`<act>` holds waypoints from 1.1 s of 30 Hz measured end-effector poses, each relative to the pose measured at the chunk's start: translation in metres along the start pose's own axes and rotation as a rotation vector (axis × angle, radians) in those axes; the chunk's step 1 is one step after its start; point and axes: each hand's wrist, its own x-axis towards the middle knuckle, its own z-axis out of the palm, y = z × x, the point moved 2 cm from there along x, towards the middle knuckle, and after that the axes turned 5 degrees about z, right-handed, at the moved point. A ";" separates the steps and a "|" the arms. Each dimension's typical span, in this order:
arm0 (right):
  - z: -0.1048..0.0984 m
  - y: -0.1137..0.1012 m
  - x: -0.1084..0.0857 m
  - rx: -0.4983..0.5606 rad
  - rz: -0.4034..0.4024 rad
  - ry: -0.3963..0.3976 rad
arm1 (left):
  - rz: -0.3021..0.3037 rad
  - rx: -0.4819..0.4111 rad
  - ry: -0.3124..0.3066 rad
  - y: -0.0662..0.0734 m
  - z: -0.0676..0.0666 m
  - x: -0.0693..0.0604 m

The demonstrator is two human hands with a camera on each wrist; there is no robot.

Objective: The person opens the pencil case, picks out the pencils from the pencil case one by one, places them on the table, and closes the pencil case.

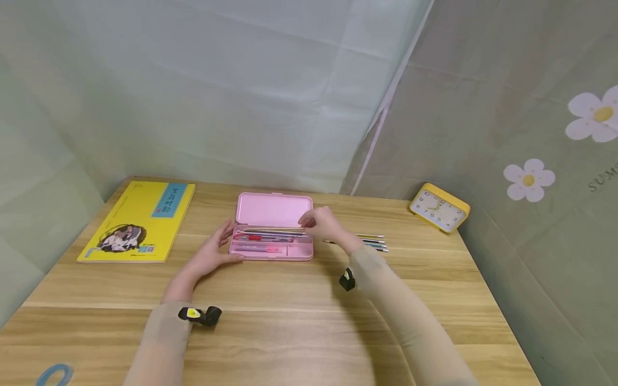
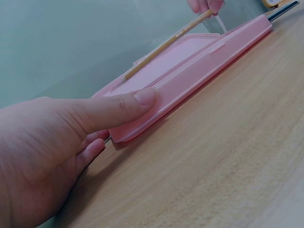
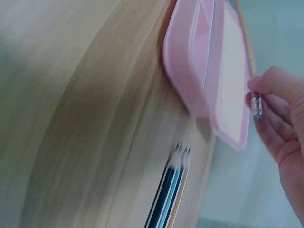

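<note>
An open pink pencil case lies on the table with its lid folded back. Pens and pencils fill its long compartments, among them a pink marker in the front one. My left hand holds the case's left end, the thumb against the front wall in the left wrist view. Over the right end, my right hand pinches a yellow pencil near its metal-capped end. This pencil slants over the case, its far end lower. Several pencils lie on the table right of the case.
A yellow book lies at the back left of the table. At the back right stands a yellow clock. A blue loop-shaped mark shows at the lower left. Hanging cloth encloses the back and sides.
</note>
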 end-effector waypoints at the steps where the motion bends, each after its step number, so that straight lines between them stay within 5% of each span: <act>1: -0.002 0.003 -0.002 0.007 -0.012 0.010 | 0.003 0.000 0.000 0.000 0.000 0.000; 13: -0.027 0.047 -0.035 0.115 -0.054 0.159 | 0.005 0.003 -0.002 0.002 0.001 0.001; 33: -0.055 0.119 -0.106 0.161 0.093 0.175 | -0.009 0.017 0.001 0.001 0.001 0.000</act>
